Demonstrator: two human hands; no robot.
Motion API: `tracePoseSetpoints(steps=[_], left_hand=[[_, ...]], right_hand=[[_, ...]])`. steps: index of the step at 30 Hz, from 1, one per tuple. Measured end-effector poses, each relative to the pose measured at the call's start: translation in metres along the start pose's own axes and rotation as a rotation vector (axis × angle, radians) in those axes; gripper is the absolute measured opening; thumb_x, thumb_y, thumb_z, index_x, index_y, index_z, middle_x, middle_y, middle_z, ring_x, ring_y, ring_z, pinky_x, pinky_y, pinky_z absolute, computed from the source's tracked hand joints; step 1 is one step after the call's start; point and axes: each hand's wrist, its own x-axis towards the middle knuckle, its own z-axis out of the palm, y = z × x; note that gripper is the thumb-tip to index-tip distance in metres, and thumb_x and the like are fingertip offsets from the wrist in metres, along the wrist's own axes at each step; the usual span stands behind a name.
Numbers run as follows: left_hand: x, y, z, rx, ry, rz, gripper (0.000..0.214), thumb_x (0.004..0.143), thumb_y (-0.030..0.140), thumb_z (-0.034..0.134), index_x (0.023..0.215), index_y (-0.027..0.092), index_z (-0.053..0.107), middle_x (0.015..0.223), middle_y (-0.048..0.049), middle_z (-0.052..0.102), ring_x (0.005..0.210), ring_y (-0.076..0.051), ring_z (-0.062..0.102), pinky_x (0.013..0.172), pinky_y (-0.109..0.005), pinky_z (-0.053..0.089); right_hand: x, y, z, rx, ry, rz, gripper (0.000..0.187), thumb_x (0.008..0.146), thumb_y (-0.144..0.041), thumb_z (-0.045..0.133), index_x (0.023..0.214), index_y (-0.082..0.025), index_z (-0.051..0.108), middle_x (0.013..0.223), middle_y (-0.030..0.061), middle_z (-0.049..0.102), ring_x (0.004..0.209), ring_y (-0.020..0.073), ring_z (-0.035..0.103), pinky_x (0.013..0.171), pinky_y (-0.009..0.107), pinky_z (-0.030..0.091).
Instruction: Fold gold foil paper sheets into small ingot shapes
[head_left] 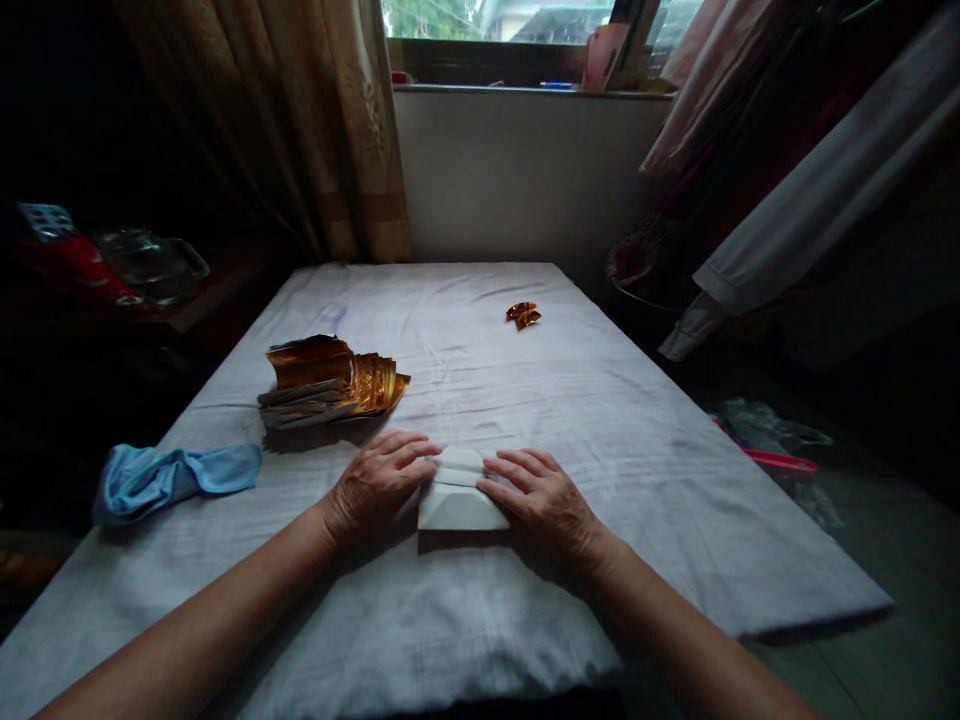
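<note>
A white folded sheet of paper lies on the cloth-covered table right in front of me. My left hand lies flat with its fingers pressed on the paper's left side. My right hand lies flat on the paper's right side, fingers stretched towards the left hand. Both hands press the paper down rather than grip it. A stack of gold foil papers lies fanned out behind my left hand. One small folded gold piece sits alone farther back.
A crumpled blue cloth lies at the table's left edge. A glass jug stands on a dark side shelf at left. Curtains and a window are behind the table. Hanging clothes and plastic clutter on the floor are at right.
</note>
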Motion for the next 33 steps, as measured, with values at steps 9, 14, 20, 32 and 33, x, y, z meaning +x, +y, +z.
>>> tracePoseSetpoints(steps=[9,14,20,32,33], left_hand=[[-0.024,0.003,-0.005,-0.11,-0.079,-0.053,0.04,0.092,0.013,0.047,0.122,0.031,0.067,0.129,-0.0041,0.068,0.124,-0.025,0.057,0.103,-0.045,0.044],[-0.024,0.007,-0.007,-0.182,-0.209,-0.094,0.038,0.091,0.016,0.05,0.122,0.028,0.067,0.125,-0.0039,0.07,0.125,-0.025,0.057,0.111,-0.048,0.033],[-0.025,0.009,-0.01,-0.249,-0.291,-0.157,0.04,0.088,0.023,0.056,0.128,0.028,0.064,0.134,-0.0044,0.065,0.132,-0.027,0.051,0.115,-0.051,0.025],[-0.033,0.007,-0.002,-0.27,-0.238,-0.14,0.047,0.081,0.048,0.073,0.123,0.027,0.065,0.131,-0.0069,0.066,0.129,-0.031,0.053,0.116,-0.054,0.02],[-0.034,0.009,0.0,-0.254,-0.203,-0.145,0.038,0.085,0.045,0.069,0.118,0.027,0.067,0.128,-0.006,0.068,0.127,-0.029,0.055,0.116,-0.053,0.021]], right_hand=[[0.001,-0.01,-0.002,0.048,-0.098,0.015,0.034,0.086,-0.015,0.057,0.118,-0.022,0.067,0.121,0.008,0.07,0.113,0.0255,0.062,0.1,0.044,0.045],[-0.002,-0.016,-0.005,0.054,-0.067,-0.012,0.035,0.088,-0.017,0.055,0.121,-0.021,0.066,0.124,0.0099,0.069,0.116,0.0263,0.061,0.101,0.046,0.044],[-0.011,-0.022,-0.006,0.134,-0.125,0.029,0.029,0.09,-0.019,0.053,0.114,-0.022,0.068,0.121,0.0075,0.07,0.115,0.0253,0.062,0.101,0.046,0.045],[-0.014,-0.021,-0.006,0.189,-0.084,0.105,0.028,0.087,-0.017,0.055,0.112,-0.022,0.069,0.121,0.0065,0.071,0.116,0.0274,0.06,0.1,0.047,0.044],[-0.015,-0.021,-0.006,0.196,-0.089,0.116,0.029,0.087,-0.017,0.055,0.112,-0.022,0.069,0.121,0.0061,0.071,0.117,0.0275,0.06,0.101,0.047,0.043]])
